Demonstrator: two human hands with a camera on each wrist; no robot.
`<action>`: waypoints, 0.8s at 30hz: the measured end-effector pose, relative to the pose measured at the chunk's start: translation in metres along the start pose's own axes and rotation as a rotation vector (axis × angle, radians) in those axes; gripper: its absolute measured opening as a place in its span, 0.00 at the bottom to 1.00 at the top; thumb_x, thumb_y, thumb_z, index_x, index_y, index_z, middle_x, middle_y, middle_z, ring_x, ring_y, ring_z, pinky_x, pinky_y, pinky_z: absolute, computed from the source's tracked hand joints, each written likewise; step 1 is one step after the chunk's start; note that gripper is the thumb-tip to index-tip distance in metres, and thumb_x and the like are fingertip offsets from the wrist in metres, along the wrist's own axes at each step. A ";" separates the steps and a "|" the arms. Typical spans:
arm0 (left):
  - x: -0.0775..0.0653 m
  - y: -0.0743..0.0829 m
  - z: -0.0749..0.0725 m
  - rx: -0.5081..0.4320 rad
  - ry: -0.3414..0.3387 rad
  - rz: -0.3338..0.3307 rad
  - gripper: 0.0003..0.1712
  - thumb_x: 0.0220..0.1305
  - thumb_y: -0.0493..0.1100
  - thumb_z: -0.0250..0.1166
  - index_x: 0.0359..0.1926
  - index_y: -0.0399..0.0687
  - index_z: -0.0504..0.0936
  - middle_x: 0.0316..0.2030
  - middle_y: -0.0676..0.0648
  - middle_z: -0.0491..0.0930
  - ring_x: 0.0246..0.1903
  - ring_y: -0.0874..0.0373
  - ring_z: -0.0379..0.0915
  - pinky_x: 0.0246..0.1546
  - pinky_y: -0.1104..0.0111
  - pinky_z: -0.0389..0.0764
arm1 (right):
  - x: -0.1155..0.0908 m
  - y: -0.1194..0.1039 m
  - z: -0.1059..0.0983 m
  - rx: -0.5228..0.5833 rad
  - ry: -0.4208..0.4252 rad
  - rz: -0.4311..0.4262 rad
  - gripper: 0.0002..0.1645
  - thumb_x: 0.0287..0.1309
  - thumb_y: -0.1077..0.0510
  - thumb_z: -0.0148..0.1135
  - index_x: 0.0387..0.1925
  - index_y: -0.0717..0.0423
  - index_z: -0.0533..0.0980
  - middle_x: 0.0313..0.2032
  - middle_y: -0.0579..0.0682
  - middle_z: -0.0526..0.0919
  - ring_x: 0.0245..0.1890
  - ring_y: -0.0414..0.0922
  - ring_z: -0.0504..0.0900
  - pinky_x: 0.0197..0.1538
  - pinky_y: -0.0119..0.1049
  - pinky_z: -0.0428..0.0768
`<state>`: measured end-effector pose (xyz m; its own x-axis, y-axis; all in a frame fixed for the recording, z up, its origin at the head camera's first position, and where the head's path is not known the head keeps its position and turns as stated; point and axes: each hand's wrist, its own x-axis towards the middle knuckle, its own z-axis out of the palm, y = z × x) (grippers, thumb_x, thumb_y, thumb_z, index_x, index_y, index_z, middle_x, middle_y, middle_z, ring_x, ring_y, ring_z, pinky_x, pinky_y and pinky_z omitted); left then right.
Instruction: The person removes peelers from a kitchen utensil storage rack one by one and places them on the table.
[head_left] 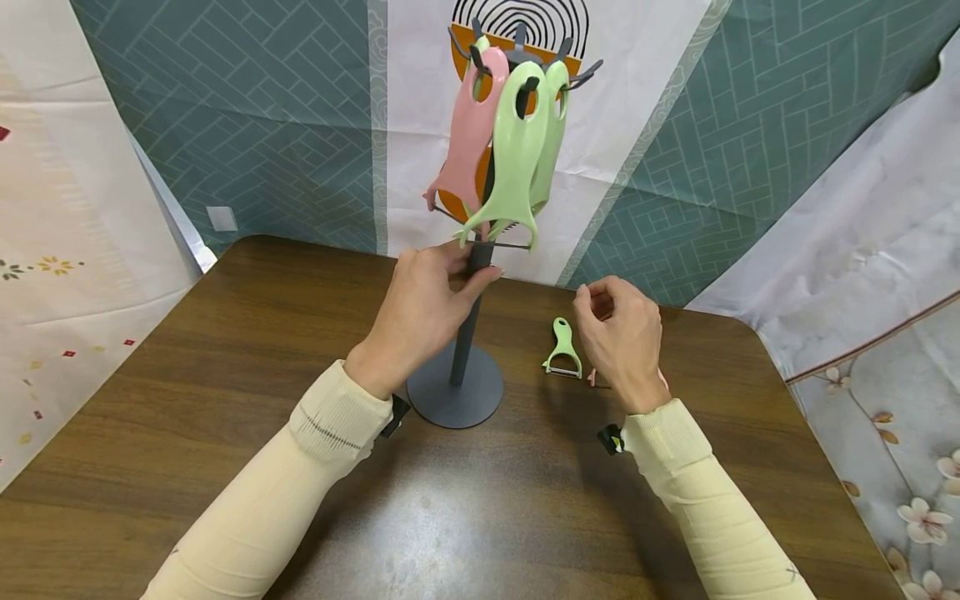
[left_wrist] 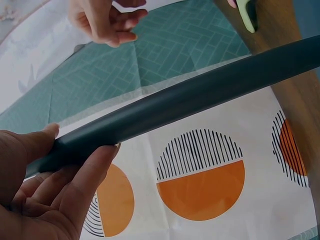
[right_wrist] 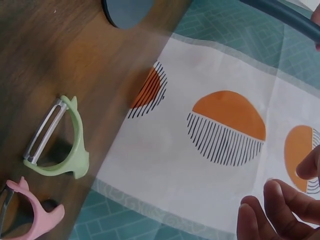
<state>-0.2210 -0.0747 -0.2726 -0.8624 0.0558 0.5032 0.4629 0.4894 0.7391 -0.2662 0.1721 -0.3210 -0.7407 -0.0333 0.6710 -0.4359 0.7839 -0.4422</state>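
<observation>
My left hand (head_left: 420,300) grips the dark upright pole (left_wrist: 150,116) of a hook stand, just below the peelers hung on it. A green peeler (head_left: 514,158) hangs in front by the hole in its handle, with a pink peeler (head_left: 468,137) to its left and another green peeler (head_left: 555,137) behind. To the right, my right hand (head_left: 624,337) hovers over the table with loosely bent fingers and holds nothing. Below it lie a green peeler (right_wrist: 78,145) and a pink peeler (right_wrist: 40,218); in the head view the hand mostly hides the pink one.
The stand's round grey base (head_left: 453,404) sits on the brown wooden table (head_left: 225,433). Behind the table hangs a patterned cloth (head_left: 300,150). Bare hooks (head_left: 588,75) show at the top of the stand.
</observation>
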 end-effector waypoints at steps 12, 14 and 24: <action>0.000 0.000 0.000 0.044 0.012 0.001 0.17 0.63 0.45 0.74 0.50 0.41 0.87 0.40 0.45 0.91 0.39 0.57 0.90 0.41 0.64 0.87 | 0.004 -0.011 -0.003 0.000 0.001 -0.040 0.12 0.64 0.54 0.61 0.28 0.56 0.82 0.23 0.51 0.83 0.24 0.46 0.81 0.32 0.41 0.74; 0.000 0.000 0.000 0.059 0.015 0.010 0.15 0.64 0.46 0.74 0.46 0.42 0.88 0.37 0.45 0.91 0.35 0.59 0.89 0.36 0.65 0.86 | 0.004 -0.012 -0.004 0.000 -0.001 -0.045 0.12 0.64 0.54 0.60 0.28 0.56 0.82 0.23 0.51 0.83 0.24 0.46 0.81 0.32 0.41 0.74; 0.000 0.002 0.000 0.093 0.018 0.021 0.12 0.64 0.48 0.73 0.39 0.42 0.88 0.33 0.47 0.91 0.30 0.61 0.87 0.26 0.68 0.78 | 0.009 -0.019 -0.007 0.005 0.014 -0.068 0.13 0.64 0.54 0.60 0.28 0.57 0.82 0.24 0.52 0.83 0.25 0.47 0.81 0.33 0.41 0.74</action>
<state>-0.2201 -0.0737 -0.2715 -0.8485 0.0521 0.5266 0.4591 0.5673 0.6836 -0.2615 0.1611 -0.3026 -0.7020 -0.0776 0.7080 -0.4873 0.7772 -0.3980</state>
